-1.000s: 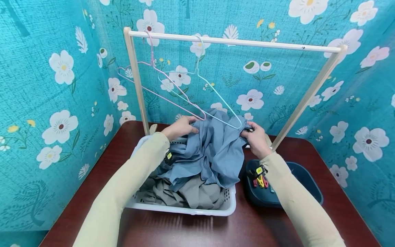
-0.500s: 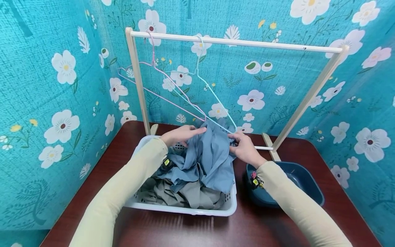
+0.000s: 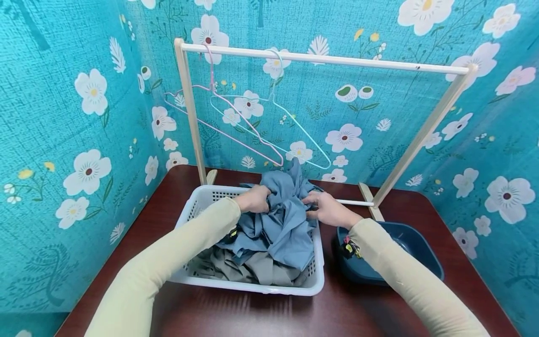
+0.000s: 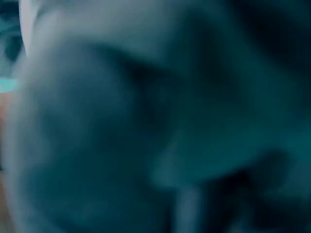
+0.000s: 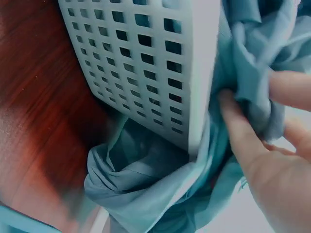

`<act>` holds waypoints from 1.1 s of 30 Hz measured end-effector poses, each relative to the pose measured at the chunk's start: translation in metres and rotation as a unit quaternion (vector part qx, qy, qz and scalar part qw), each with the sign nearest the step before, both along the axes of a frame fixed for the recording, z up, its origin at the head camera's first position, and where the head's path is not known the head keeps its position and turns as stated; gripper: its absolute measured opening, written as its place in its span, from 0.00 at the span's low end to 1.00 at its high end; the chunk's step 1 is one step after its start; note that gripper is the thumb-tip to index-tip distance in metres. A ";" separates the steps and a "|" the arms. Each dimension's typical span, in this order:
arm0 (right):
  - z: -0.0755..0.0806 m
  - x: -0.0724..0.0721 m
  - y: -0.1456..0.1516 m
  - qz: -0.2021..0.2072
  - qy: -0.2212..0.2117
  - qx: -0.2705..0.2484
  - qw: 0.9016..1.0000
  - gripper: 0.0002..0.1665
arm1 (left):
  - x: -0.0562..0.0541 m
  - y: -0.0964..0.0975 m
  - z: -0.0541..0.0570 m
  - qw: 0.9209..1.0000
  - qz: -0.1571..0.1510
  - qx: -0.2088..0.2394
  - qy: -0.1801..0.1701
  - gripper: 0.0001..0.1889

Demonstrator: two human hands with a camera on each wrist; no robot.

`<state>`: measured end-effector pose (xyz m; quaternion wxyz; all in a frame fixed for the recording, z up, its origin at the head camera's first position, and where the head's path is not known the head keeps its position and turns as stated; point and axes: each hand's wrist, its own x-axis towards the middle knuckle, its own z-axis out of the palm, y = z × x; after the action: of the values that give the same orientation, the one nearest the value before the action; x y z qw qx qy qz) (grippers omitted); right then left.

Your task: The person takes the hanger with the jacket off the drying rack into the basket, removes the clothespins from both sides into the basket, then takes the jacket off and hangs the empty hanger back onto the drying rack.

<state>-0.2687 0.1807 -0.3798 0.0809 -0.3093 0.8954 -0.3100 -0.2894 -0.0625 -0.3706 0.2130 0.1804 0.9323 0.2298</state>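
A crumpled blue-grey garment point(image 3: 286, 224) lies heaped in a white plastic laundry basket point(image 3: 252, 286), its far end spilling over the back rim. Close under the hangers, my left hand point(image 3: 254, 199) grips the cloth on its left side, fingertips sunk into the folds. On the other side my right hand point(image 3: 330, 209) pinches a fold; in the right wrist view the thumb and fingers point(image 5: 240, 128) close around the cloth just inside the basket's rim. Blurred blue cloth point(image 4: 87, 136) fills the left wrist view. A grey-brown garment point(image 3: 252, 267) lies beneath at the front.
A wooden rack with a white rail point(image 3: 324, 57) stands behind the basket. From it hang a pink hanger point(image 3: 244, 118) and a light-blue hanger point(image 3: 301, 126). A dark-blue tub point(image 3: 414, 248) sits at the right, partly behind the right sleeve point(image 3: 404, 267).
Both hands have come down and closer together, lowering the bunched blue-grey garment into the basket. The light-blue hanger swung left, then back right, and now hangs above the cloth.
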 end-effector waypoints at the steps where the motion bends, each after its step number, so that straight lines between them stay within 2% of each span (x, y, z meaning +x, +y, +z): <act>1: 0.001 0.000 0.000 0.006 -0.010 0.004 1.000 0.18 | 0.000 0.000 -0.003 1.000 -0.013 -0.017 -0.001 0.13; 4: 0.004 0.001 0.000 0.021 -0.043 0.012 0.999 0.18 | 0.000 0.001 -0.012 0.996 -0.055 -0.066 -0.007 0.13; 7: 0.007 0.000 0.004 0.022 -0.094 -0.008 0.995 0.21 | 0.000 -0.002 -0.015 0.993 -0.083 -0.075 -0.028 0.07; 9: 0.011 -0.001 0.008 0.009 -0.121 -0.038 0.992 0.23 | -0.001 -0.005 -0.013 0.993 -0.087 -0.061 -0.043 0.08; 12: 0.017 -0.002 0.016 -0.038 -0.127 -0.082 0.988 0.25 | -0.004 -0.012 -0.006 0.994 -0.084 -0.031 -0.065 0.13; 16: 0.019 -0.008 0.025 -0.124 -0.100 -0.081 0.984 0.31 | -0.007 -0.023 0.008 0.995 -0.067 -0.008 -0.072 0.20; 18: 0.017 -0.012 0.028 -0.163 -0.125 -0.082 0.975 0.35 | -0.008 -0.029 0.016 0.996 -0.047 0.002 -0.072 0.21; 21: 0.010 -0.019 0.035 -0.200 -0.202 -0.104 0.953 0.43 | -0.010 -0.036 0.028 0.998 0.000 0.021 -0.064 0.21; 23: 0.005 -0.025 0.039 -0.213 -0.262 -0.125 0.933 0.48 | -0.013 -0.040 0.032 0.996 0.041 0.042 -0.062 0.20; 26: -0.003 -0.033 0.044 -0.219 -0.346 -0.161 0.898 0.52 | -0.020 -0.046 0.035 0.991 0.092 0.070 -0.065 0.29; 28: -0.009 -0.039 0.044 -0.222 -0.395 -0.196 0.869 0.53 | -0.025 -0.048 0.034 0.985 0.120 0.091 -0.084 0.36; 30: -0.014 -0.045 0.044 -0.225 -0.429 -0.236 0.842 0.53 | -0.031 -0.048 0.031 0.977 0.136 0.117 -0.118 0.41; 32: -0.019 -0.049 0.042 -0.226 -0.447 -0.268 0.823 0.54 | -0.036 -0.047 0.027 0.965 0.145 0.147 -0.162 0.43; 33: -0.021 -0.051 0.041 -0.226 -0.451 -0.279 0.817 0.55 | -0.039 -0.046 0.025 0.958 0.145 0.164 -0.183 0.42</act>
<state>-0.3196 0.2214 -0.4007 0.3132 0.0665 0.6785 -0.6611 -0.3285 -0.1084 -0.3459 0.3120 0.0301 0.8430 0.4372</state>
